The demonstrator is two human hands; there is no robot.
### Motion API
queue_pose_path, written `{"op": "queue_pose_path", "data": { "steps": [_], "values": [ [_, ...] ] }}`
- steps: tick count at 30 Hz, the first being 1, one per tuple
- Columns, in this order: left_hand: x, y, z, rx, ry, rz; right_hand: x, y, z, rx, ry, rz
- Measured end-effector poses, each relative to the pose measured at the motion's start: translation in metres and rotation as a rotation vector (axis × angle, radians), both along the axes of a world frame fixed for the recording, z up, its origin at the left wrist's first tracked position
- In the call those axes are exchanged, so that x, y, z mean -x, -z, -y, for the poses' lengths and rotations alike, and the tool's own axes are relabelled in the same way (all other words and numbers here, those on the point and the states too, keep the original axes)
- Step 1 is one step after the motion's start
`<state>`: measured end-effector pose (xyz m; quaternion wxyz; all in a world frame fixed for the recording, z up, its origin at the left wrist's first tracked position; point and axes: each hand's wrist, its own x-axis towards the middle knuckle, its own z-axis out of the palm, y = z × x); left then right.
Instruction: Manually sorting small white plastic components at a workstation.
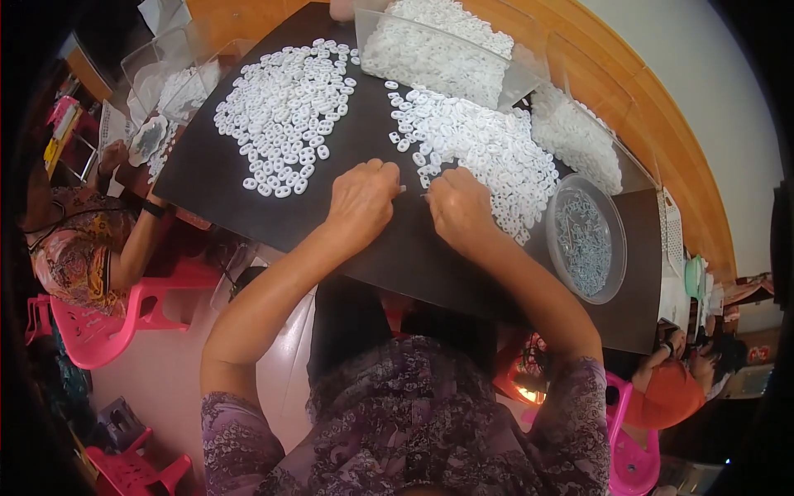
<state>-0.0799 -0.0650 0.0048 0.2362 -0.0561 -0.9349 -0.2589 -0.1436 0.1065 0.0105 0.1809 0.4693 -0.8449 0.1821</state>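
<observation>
Over the dark table (236, 202), my left hand (362, 200) is closed, with a small white plastic piece (403, 189) poking out at its fingertips. My right hand (460, 211) faces it a short gap away, also closed; only a tiny pale bit shows at its fingertips, too small to name. Just beyond the right hand spreads a heap of small white plastic pieces (475, 136). Another heap, of white oval pieces with two holes (285, 112), lies to the left of my hands. Right of my right forearm stands a round clear tub (616, 273) of small metal parts, seemingly screws.
Clear bins (504, 87) full of white pieces stand along the far right edge. At the left, a person in a patterned top (83, 244) works beside another clear bin (145, 70) and a pink chair (91, 331). Someone in orange (670, 388) sits at the lower right.
</observation>
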Motion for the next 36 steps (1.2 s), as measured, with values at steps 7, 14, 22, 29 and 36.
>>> {"op": "queue_pose_path", "data": {
  "steps": [7, 14, 22, 29, 36],
  "values": [
    [-0.025, -0.017, 0.013, -0.639, 0.124, 0.341, 0.003, 0.001, -0.003, 0.061, -0.009, -0.001],
    [-0.041, -0.019, 0.0, -0.835, 0.133, 0.377, -0.036, -0.028, -0.005, 0.312, -0.031, 0.601],
    [-0.051, -0.019, -0.011, -1.424, 0.23, 0.425, -0.05, -0.022, 0.001, 0.581, -0.057, 1.132],
    [-0.06, -0.013, -0.015, -1.691, 0.2, 0.449, -0.059, -0.021, 0.002, 0.51, -0.076, 0.9],
    [-0.068, -0.008, -0.011, -1.596, 0.182, 0.395, -0.012, -0.015, -0.006, 0.316, 0.041, 0.209]
  ]
}}
